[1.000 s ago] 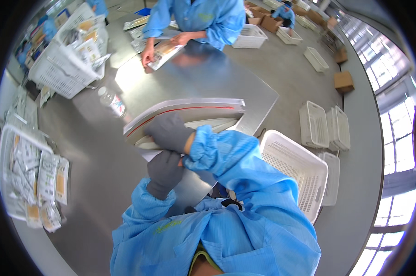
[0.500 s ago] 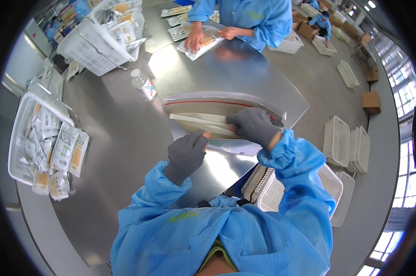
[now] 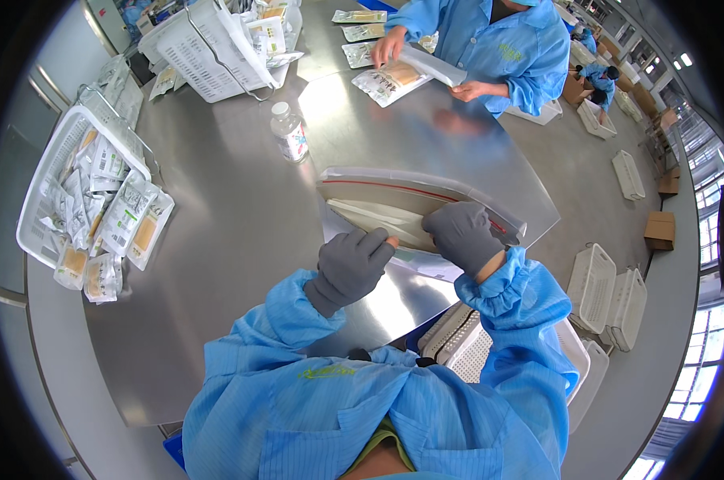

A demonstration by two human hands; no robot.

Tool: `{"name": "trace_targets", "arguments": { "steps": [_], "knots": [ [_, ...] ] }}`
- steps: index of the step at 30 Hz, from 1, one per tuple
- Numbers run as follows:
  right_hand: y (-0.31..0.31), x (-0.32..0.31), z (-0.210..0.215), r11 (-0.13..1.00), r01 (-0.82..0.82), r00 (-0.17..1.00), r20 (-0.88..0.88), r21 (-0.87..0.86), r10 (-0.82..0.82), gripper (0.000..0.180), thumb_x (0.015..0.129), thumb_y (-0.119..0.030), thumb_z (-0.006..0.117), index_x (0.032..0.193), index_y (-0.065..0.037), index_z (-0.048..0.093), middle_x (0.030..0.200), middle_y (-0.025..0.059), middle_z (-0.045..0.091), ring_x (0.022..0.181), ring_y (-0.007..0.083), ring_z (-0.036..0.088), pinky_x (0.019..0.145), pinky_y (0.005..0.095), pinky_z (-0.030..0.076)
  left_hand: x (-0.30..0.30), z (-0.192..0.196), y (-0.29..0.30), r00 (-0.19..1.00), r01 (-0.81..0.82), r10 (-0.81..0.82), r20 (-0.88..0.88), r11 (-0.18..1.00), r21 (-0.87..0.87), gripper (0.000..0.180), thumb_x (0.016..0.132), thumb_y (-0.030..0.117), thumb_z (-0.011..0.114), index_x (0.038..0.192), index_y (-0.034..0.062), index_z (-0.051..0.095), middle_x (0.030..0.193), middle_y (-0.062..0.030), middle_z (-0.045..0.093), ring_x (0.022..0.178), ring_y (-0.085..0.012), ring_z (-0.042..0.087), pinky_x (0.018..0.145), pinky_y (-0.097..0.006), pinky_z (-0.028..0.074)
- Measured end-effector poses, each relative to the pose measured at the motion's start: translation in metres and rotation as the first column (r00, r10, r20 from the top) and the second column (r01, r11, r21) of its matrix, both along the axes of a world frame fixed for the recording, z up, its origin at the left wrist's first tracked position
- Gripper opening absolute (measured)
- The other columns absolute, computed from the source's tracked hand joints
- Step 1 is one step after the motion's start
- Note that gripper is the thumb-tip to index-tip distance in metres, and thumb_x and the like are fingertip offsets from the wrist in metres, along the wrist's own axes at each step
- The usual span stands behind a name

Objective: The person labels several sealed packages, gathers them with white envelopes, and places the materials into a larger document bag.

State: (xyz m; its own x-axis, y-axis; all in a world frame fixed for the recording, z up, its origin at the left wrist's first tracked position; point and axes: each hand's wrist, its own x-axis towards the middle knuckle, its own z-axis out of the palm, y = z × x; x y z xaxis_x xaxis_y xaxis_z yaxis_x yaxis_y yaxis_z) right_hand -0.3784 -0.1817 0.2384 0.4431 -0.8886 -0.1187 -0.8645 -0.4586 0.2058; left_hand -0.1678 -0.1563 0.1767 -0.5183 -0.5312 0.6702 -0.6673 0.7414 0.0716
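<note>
A large pouch (image 3: pixel 342 178) with a red strip along its far inner edge lies on the steel table in front of me, its mouth spread wide. Inside it are flat cream-coloured packets (image 3: pixel 378 216). My left hand (image 3: pixel 352 268), in a grey glove with a bare fingertip showing, is closed on the pouch's near edge. On the right, my gloved right hand (image 3: pixel 466 236) is closed at the mouth, its fingertips partly hidden against the near edge and the packets. A clear bottle (image 3: pixel 288 134) with a white cap stands beyond the pouch.
A white basket (image 3: pixel 38 204) of sealed food packs stands at the left, several packs spilling over. Another full basket (image 3: pixel 206 60) tilts at the back left. Across the table (image 3: pixel 218 320), a co-worker (image 3: pixel 498 52) handles a flat pack (image 3: pixel 390 82). White crates (image 3: pixel 592 288) sit at the right.
The view has shifted, moving the table's contents rightward. Both my hands stay at the pouch, with little change in grip. Across the table, the co-worker has lifted a white flap of the flat pack.
</note>
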Motion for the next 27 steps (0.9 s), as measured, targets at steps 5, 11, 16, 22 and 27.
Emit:
{"name": "trace_targets", "arguments": {
  "steps": [5, 11, 16, 22, 27],
  "knots": [
    [0.002, 0.012, 0.009, 0.999, 0.026, 0.97, 0.242, 0.024, -0.031, 0.005, 0.074, -0.017, 0.065, 0.078, -0.015, 0.066, 0.067, 0.0111, 0.063, 0.063, 0.0309, 0.064, 0.052, 0.043, 0.047, -0.001, 0.002, 0.0, 1.0, 0.031, -0.031, -0.004, 0.998, 0.05, 0.027, 0.066, 0.016, 0.069, 0.093, 0.0121, 0.065, 0.102, -0.0013, 0.063, 0.068, -0.0181, 0.059, 0.055, -0.032, 0.049],
    [-0.01, 0.015, -0.009, 0.998, -0.019, 0.951, 0.31, 0.066, -0.002, 0.006, 0.078, -0.022, 0.064, 0.077, -0.016, 0.066, 0.068, 0.0096, 0.064, 0.067, 0.0299, 0.066, 0.055, 0.0436, 0.048, -0.006, 0.01, 0.001, 1.0, -0.019, 0.02, -0.01, 0.989, 0.148, 0.03, 0.07, 0.018, 0.07, 0.1, 0.0132, 0.065, 0.111, -0.0041, 0.062, 0.071, -0.022, 0.063, 0.059, -0.034, 0.052],
    [-0.001, 0.007, 0.005, 0.986, -0.019, 0.897, 0.438, 0.167, -0.057, 0.025, 0.078, -0.034, 0.066, 0.093, -0.014, 0.067, 0.077, 0.0118, 0.065, 0.073, 0.0331, 0.064, 0.063, 0.0442, 0.048, 0.007, 0.031, -0.008, 0.987, -0.148, 0.109, 0.117, 0.9, 0.411, 0.032, 0.072, 0.018, 0.071, 0.102, 0.0115, 0.062, 0.113, -0.0058, 0.061, 0.076, -0.0249, 0.066, 0.061, -0.036, 0.053],
    [0.025, -0.027, 0.018, 0.969, -0.093, 0.806, 0.554, -0.229, 0.208, 0.061, 0.067, -0.044, 0.075, 0.115, -0.01, 0.058, 0.107, 0.0116, 0.062, 0.093, 0.0313, 0.061, 0.072, 0.0419, 0.049, 0.017, 0.026, -0.006, 0.987, -0.094, 0.032, 0.158, 0.912, 0.398, 0.032, 0.072, 0.019, 0.071, 0.102, 0.01, 0.062, 0.11, -0.0057, 0.061, 0.078, -0.0245, 0.066, 0.063, -0.037, 0.053],
    [0.042, -0.039, -0.017, 0.995, 0.04, 0.904, 0.428, -0.096, 0.005, 0.061, 0.063, -0.028, 0.079, 0.117, -0.014, 0.055, 0.101, 0.0092, 0.063, 0.096, 0.0304, 0.059, 0.077, 0.0404, 0.049, 0.016, 0.024, -0.003, 0.998, -0.033, 0.014, 0.056, 0.932, 0.36, 0.033, 0.071, 0.019, 0.07, 0.101, 0.0083, 0.062, 0.11, -0.0068, 0.062, 0.078, -0.0251, 0.065, 0.064, -0.037, 0.053]
  ]
}}
